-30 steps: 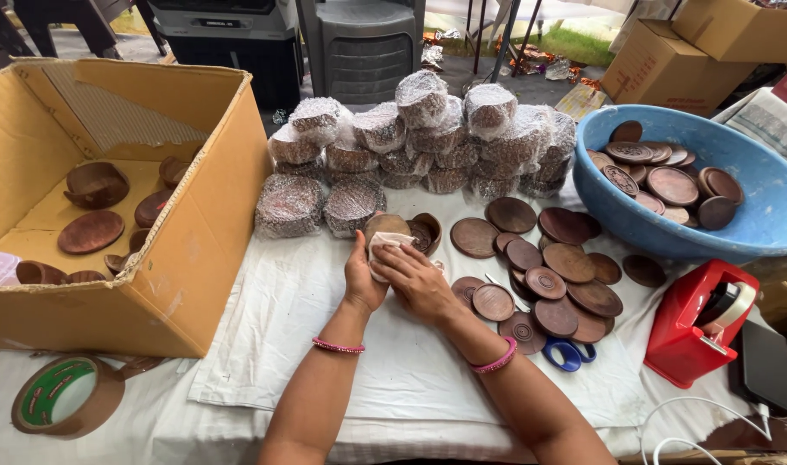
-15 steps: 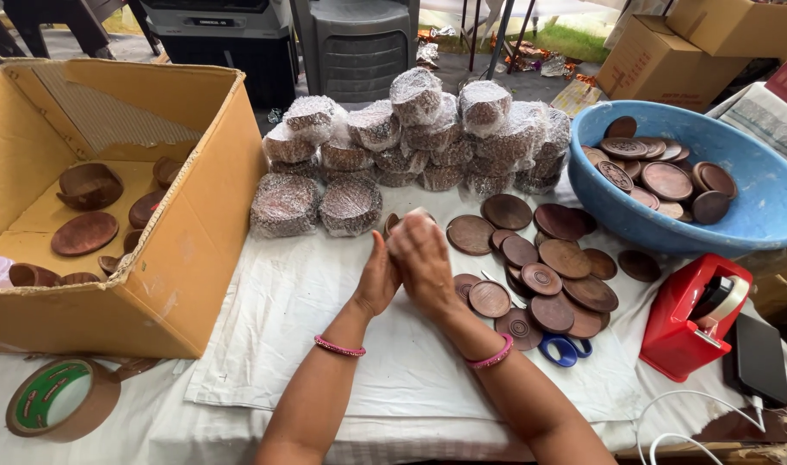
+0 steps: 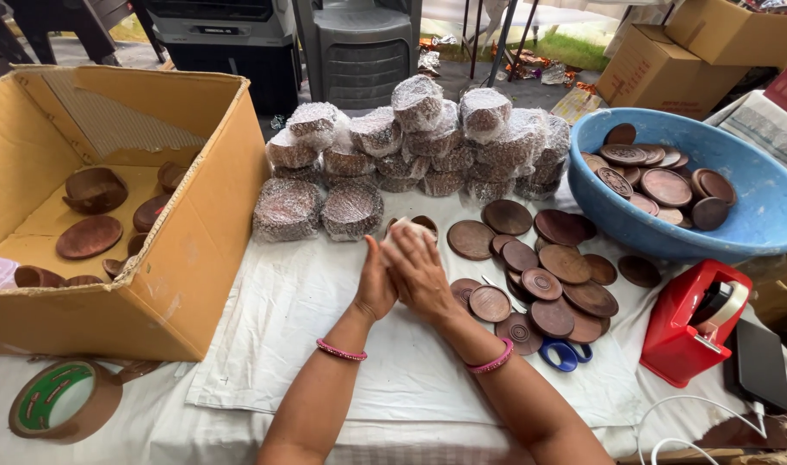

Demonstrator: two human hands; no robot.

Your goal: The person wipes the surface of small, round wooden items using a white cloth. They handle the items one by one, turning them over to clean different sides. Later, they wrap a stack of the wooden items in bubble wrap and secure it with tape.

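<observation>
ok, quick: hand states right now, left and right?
Left hand: closed against a small white-wrapped bundle, pressing it from the left.
Right hand: closed over the same bundle from the right; both hold it together.

We've got both forearms angled in to centre, left hand (image 3: 374,284) and right hand (image 3: 421,269) pressed together edge-up, fingers pointing away, a pink bracelet on each wrist.
</observation>
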